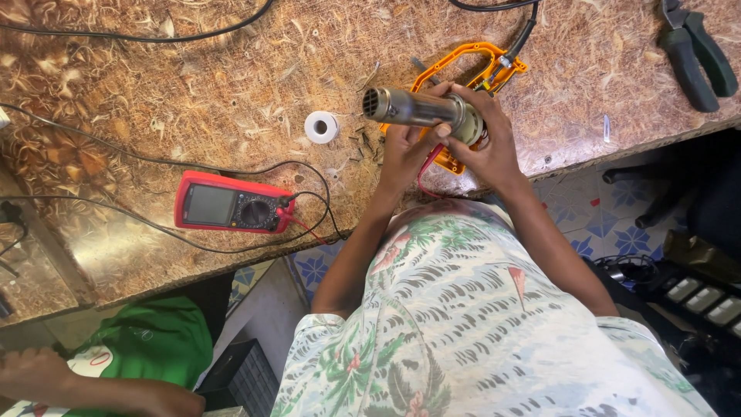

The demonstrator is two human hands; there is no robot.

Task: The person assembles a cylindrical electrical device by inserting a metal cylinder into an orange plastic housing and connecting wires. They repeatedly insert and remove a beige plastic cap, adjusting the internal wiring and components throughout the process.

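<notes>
- Barrel (421, 108): metal tube with a grilled nozzle at its left end, the inner part of a heat gun. Held level above the near bench edge, over the shell. Judged rigid, fairly light, smooth and apt to slip on the bare metal; the wider collar at its right end looks the surer place to hold.
- Left hand (405, 150): fingers curled up under the tube's middle, thumb against its side, gripping it.
- Right hand (486, 135): fingers wrapped over the collar end, closed on it.
- Shell (467, 58): orange plastic housing half, lying open on the bench just behind the hands, a black cord running from its top.
- Red wire (423, 176): thin, hanging from below the hands; likely fragile where it joins.
- Meter (230, 205): red multimeter, left of the hands, leads attached.
- Tape roll (321, 127): white, between meter and barrel.
- Pliers (698, 54): dark-handled, far right.
- Bench (193, 93): chipboard top, mottled brown.
- Another person: green sleeve (147, 340), lower left.
</notes>
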